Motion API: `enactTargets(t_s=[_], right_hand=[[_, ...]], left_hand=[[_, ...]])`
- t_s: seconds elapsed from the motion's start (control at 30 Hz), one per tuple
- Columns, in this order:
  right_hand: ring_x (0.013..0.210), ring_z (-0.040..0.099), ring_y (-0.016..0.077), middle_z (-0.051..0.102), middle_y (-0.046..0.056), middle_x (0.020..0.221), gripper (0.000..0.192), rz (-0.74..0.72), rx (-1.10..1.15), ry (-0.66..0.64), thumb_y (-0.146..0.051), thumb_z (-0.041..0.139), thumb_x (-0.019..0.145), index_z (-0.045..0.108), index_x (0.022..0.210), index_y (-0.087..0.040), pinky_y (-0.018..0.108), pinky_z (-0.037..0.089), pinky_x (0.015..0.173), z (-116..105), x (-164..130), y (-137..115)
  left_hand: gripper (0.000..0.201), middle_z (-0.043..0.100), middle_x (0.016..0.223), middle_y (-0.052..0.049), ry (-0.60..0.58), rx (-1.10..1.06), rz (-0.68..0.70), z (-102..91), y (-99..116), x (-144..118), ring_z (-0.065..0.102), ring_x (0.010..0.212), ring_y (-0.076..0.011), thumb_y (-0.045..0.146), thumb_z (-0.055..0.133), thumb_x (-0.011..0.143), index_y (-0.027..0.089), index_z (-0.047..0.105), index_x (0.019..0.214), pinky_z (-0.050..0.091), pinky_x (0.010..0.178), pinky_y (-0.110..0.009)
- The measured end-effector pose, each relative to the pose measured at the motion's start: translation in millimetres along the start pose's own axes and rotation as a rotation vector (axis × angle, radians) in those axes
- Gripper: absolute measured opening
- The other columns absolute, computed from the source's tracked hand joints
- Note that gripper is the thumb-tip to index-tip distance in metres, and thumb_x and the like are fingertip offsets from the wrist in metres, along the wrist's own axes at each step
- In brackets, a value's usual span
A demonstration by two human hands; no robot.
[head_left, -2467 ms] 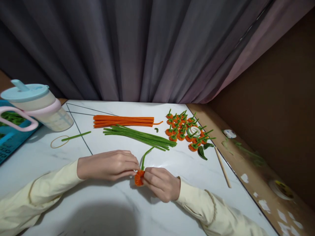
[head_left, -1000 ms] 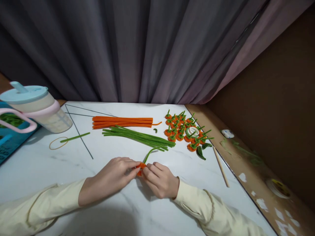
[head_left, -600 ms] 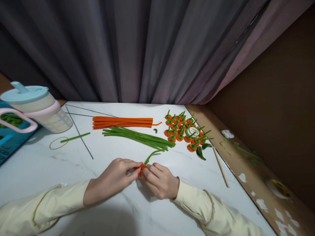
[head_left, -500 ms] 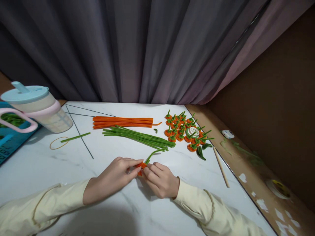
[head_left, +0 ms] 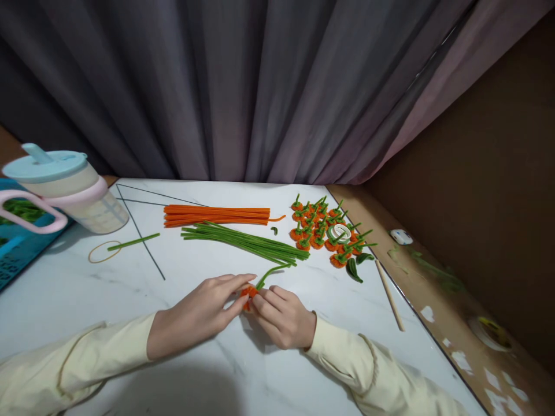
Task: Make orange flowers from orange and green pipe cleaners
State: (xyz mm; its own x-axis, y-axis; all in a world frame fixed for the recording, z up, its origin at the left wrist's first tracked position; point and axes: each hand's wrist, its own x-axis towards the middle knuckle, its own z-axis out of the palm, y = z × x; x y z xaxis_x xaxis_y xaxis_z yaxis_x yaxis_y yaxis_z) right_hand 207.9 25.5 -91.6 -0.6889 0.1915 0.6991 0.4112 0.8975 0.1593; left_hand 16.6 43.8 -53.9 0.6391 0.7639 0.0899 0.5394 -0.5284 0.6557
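Between my two hands is a small orange pipe-cleaner pumpkin (head_left: 248, 293) with a green pipe-cleaner stem (head_left: 269, 273) bent up and to the right. My left hand (head_left: 208, 309) holds its left side between thumb and fingers, the index finger raised a little above it. My right hand (head_left: 284, 315) pinches the right side near the stem's base, its fingers curled. The fingertips partly cover the orange piece. Just beyond my hands lie a bundle of green pipe cleaners (head_left: 243, 242) and a bundle of orange pipe cleaners (head_left: 217, 215).
Several finished orange pieces with green stems (head_left: 316, 222) cluster at right, a roll of tape (head_left: 340, 233) among them. Green leaf shapes (head_left: 354, 270) and a wooden stick (head_left: 389, 296) lie nearby. A lidded tumbler (head_left: 69, 190) and a rubber band (head_left: 104, 254) are at left.
My left index finger has lifted slightly off the orange piece, showing more of it. My right hand stays in place; the other things on the table have not moved.
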Motion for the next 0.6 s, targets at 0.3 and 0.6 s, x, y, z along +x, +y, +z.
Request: enactTargets(t_s=[0.3,0.6], right_hand=[[0.066,0.056,0.0188,0.064,0.012,0.075,0.029,-0.014,0.023,0.008,-0.004,0.042,0.088,0.064,0.068,-0.006,0.030,0.038,0.051,-2,3,0],[0.069,0.056,0.0178,0.063,0.011,0.076,0.031,-0.019,0.021,0.005,-0.003,0.040,0.088,0.064,0.068,-0.007,0.029,0.040,0.051,-3,4,-1]], left_hand=[[0.028,0.072,0.092,-0.003,-0.112,-0.092,-0.088,-10.9,8,7,0.066,0.076,-0.0147,0.019,0.044,0.084,0.018,0.070,0.095,0.047,0.072,-0.021],[0.021,0.072,0.075,0.001,-0.183,-0.239,-0.263,-13.7,5,8,0.060,0.066,-0.0134,0.019,0.052,0.078,0.015,0.071,0.084,0.042,0.059,-0.019]])
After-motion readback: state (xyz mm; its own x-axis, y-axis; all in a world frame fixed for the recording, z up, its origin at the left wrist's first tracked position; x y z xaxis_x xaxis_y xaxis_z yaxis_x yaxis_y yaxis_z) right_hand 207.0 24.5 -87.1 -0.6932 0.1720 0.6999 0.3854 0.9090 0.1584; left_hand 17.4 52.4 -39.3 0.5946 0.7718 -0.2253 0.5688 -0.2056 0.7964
